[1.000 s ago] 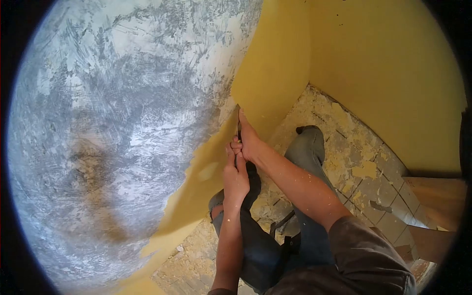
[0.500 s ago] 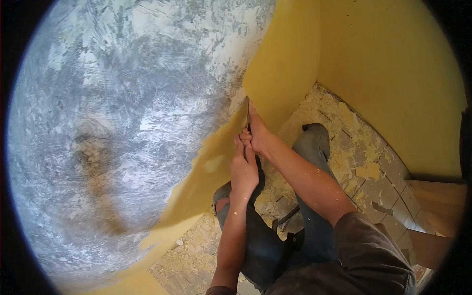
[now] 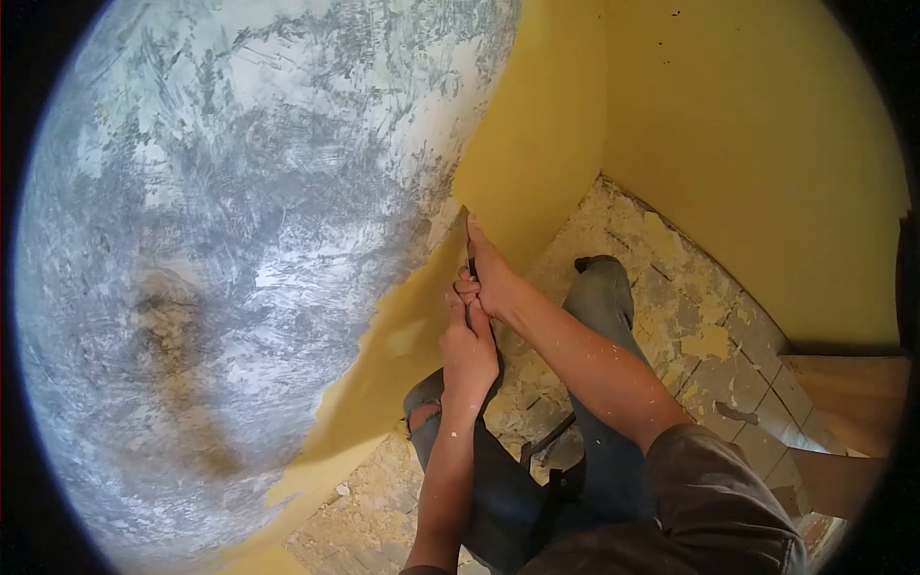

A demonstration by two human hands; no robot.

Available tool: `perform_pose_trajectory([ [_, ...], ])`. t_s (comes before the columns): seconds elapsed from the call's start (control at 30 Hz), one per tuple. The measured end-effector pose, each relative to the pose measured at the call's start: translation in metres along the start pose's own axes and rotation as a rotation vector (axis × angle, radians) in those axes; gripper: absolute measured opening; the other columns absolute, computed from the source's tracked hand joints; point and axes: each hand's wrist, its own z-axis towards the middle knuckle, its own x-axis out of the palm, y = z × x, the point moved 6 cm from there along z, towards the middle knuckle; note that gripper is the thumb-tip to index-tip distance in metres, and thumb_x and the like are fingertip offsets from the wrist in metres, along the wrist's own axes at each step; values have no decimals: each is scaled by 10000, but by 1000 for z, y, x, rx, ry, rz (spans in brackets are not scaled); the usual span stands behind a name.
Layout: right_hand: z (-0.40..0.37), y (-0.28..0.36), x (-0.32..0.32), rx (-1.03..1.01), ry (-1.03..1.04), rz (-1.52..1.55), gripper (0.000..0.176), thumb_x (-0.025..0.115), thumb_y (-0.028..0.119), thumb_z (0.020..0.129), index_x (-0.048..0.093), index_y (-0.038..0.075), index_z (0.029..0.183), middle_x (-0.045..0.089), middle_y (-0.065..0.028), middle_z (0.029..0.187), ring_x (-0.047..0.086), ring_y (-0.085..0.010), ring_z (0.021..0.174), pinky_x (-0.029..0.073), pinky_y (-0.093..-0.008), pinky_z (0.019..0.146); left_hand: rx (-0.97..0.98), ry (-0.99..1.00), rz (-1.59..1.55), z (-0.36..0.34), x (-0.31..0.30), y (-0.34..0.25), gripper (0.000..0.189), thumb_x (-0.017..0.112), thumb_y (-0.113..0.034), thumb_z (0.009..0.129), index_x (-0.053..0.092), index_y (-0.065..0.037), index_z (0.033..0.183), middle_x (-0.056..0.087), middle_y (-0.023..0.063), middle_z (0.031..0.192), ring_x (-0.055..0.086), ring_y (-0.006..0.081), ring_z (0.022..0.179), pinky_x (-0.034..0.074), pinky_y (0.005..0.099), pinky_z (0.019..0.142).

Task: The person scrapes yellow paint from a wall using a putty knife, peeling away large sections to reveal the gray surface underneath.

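Note:
Both hands meet on a thin scraper point(image 3: 469, 251), whose blade edge touches the wall where yellow paint point(image 3: 522, 144) borders the bare grey-white patch point(image 3: 287, 220). My right hand point(image 3: 491, 273) wraps round its handle, thumb stretched up along the blade. Just below, my left hand point(image 3: 469, 355) is closed with its fingers against the handle end and the right fingers. Most of the handle is hidden by the hands.
Tiled floor point(image 3: 757, 446) carries many yellow paint flakes point(image 3: 704, 342). My bent legs in jeans point(image 3: 604, 307) are below the hands. Brown boards point(image 3: 843, 383) stand at the right, by a second yellow wall point(image 3: 747, 172).
Both hands and the scraper appear slightly lower and further left in view, as do the wall and floor. The grip looks the same.

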Motion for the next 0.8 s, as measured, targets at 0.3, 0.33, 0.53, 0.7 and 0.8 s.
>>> perform_pose_trajectory([
  [0.3,37,49,-4,-162,142,190,613,488,764,891,550,155,914,505,-11,669,281,-90,398,189,-231,333,-82,227,97,49,8,-11,367,405,-195,1066,517,-27,1373,570,282,1284,617,448,1060,482,420,922],
  [0.33,30,48,-1,-170,147,192,613,488,764,891,550,155,914,505,-11,669,281,-90,398,189,-231,333,-10,165,89,42,8,-11,361,403,-182,1065,520,-16,1363,577,278,1281,609,435,1098,475,414,941],
  [0.53,0,-1,-5,-34,1,-29,579,552,735,879,514,162,946,430,-15,636,288,-117,416,247,-264,354,10,-13,-65,-11,1,4,387,391,-163,1068,477,28,1393,636,236,1219,617,355,1155,467,384,966],
  [0.7,12,21,0,-70,49,106,589,514,744,894,517,155,879,396,-4,592,281,-102,412,205,-236,363,-49,76,-71,24,5,15,382,404,-143,1058,460,4,1406,632,232,1211,595,394,1162,464,396,961],
  [0.8,13,21,1,-105,47,102,589,504,750,895,518,161,885,403,0,596,287,-97,416,211,-240,368,-77,131,-32,26,8,13,381,413,-118,1048,455,-19,1413,618,236,1230,580,432,1155,472,414,943],
])
